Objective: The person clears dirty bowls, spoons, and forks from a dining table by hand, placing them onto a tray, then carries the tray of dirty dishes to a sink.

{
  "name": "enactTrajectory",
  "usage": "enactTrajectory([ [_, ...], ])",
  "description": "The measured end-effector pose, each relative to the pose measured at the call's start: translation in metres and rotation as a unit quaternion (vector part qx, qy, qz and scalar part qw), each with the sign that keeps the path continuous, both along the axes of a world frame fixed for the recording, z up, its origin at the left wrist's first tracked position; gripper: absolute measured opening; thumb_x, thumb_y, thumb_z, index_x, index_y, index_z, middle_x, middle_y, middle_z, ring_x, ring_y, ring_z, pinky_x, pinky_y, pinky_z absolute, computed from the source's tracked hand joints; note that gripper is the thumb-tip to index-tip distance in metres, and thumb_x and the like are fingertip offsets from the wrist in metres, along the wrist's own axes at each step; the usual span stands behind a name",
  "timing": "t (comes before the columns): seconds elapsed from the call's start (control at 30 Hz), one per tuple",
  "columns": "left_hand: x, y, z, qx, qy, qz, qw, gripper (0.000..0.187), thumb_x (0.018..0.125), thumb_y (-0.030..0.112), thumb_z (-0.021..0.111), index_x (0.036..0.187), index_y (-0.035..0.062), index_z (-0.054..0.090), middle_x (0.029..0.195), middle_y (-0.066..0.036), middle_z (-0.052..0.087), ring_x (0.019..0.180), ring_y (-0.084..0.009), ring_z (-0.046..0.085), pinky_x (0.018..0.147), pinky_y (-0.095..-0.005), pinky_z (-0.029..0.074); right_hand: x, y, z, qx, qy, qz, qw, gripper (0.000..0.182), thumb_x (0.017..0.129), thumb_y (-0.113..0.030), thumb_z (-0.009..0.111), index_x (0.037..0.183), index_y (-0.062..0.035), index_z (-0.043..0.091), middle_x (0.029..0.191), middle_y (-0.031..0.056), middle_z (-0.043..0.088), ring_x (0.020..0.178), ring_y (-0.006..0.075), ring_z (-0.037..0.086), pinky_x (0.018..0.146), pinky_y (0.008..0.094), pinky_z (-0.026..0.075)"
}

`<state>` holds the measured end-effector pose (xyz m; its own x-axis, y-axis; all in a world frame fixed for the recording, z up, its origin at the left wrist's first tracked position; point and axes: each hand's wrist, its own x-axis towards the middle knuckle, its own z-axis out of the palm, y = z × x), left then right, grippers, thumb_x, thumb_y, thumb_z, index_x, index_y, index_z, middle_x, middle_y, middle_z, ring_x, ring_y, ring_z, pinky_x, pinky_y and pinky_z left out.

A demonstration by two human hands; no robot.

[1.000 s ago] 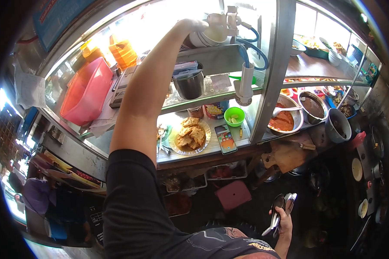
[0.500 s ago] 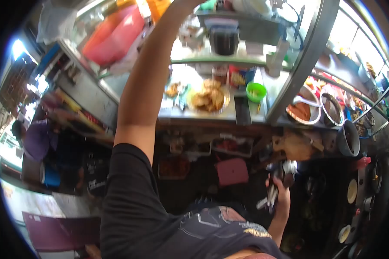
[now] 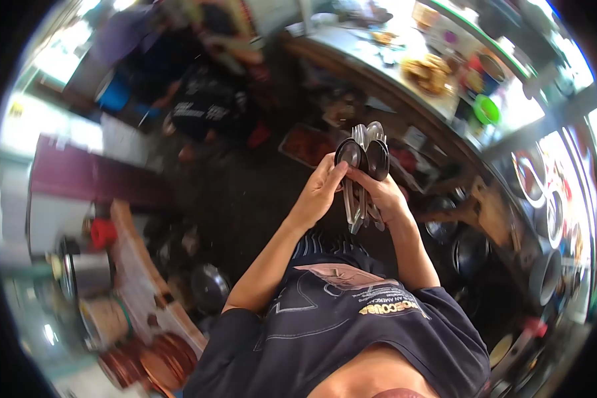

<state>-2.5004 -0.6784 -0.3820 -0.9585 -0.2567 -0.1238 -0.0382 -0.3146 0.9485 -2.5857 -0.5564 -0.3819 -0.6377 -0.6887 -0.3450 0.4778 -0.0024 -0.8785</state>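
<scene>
The left hand (image 3: 320,190), stretched up to the shelf a second earlier, had been brought down and joined to the right hand (image 3: 383,192), by which alone the bundle of spoons and forks (image 3: 350,152) had earlier been held. The bundle was pinched between both hands in front of a black shirt (image 3: 312,318), thumbs pressed against it, the other fingers curled and partly hidden behind; the spoon bowls were pointed to the far side. The view had been swung leftward, and the counter (image 3: 383,71) was seen at far right, blurred, with fried food (image 3: 430,73) heaped near a green bowl (image 3: 486,109). A wooden board (image 3: 493,209) was seen at right; a purple table (image 3: 89,174) and stacked brown plates (image 3: 166,361) were seen at left.
</scene>
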Motion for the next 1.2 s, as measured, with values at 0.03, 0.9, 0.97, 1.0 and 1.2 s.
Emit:
enactTrajectory([
  [0.03,0.016,-0.009,-0.008,0.035,0.011,0.053,0.998,0.034,0.094,0.028,0.046,0.118,0.0032,0.047,0.105,-0.002,0.053,0.096,-0.0082,0.049,0.085,-0.0242,0.040,0.015,-0.022,0.000,-0.009,0.011,0.022,1.000,0.030,0.079,-0.024,0.068,0.100,-0.0043,0.059,0.081,0.0019,0.059,0.069,0.0082,0.052,0.059,0.0240,0.042],
  [0.9,0.542,-0.294,-0.076,0.082,-0.124,0.572,0.807,0.044,0.093,0.045,0.038,0.118,0.0086,0.038,0.107,-0.010,0.050,0.097,-0.0193,0.055,0.083,-0.0318,0.042,0.453,-0.538,-0.038,0.057,0.098,0.698,0.707,0.021,0.079,-0.029,0.061,0.088,-0.0096,0.063,0.070,-0.0003,0.063,0.056,0.0075,0.058,0.045,0.0194,0.040],
  [0.97,0.569,-0.302,-0.085,0.109,-0.129,0.618,0.768,0.043,0.093,0.045,0.038,0.119,0.0096,0.038,0.109,-0.011,0.049,0.097,-0.0195,0.055,0.082,-0.0319,0.042,0.478,-0.600,-0.032,0.044,0.144,0.702,0.696,0.021,0.080,-0.029,0.061,0.086,-0.0084,0.062,0.069,0.0005,0.063,0.056,0.0077,0.058,0.046,0.0202,0.042],
  [1.0,0.579,-0.305,-0.091,0.124,-0.131,0.640,0.747,0.043,0.093,0.044,0.039,0.119,0.0100,0.038,0.110,-0.011,0.049,0.097,-0.0196,0.055,0.082,-0.0320,0.042,0.492,-0.634,-0.029,0.027,0.180,0.712,0.679,0.022,0.080,-0.029,0.062,0.086,-0.0072,0.062,0.069,0.0014,0.064,0.056,0.0080,0.059,0.047,0.0206,0.042],
  [1.2,0.626,-0.344,-0.100,0.181,-0.124,0.732,0.645,0.039,0.093,0.041,0.041,0.115,0.0091,0.043,0.105,-0.011,0.055,0.093,-0.0196,0.057,0.080,-0.0304,0.044,0.595,-0.852,-0.032,-0.047,0.394,0.713,0.578,0.026,0.078,-0.028,0.062,0.095,-0.0080,0.059,0.068,0.0026,0.061,0.053,0.0090,0.054,0.043,0.0242,0.039],
])
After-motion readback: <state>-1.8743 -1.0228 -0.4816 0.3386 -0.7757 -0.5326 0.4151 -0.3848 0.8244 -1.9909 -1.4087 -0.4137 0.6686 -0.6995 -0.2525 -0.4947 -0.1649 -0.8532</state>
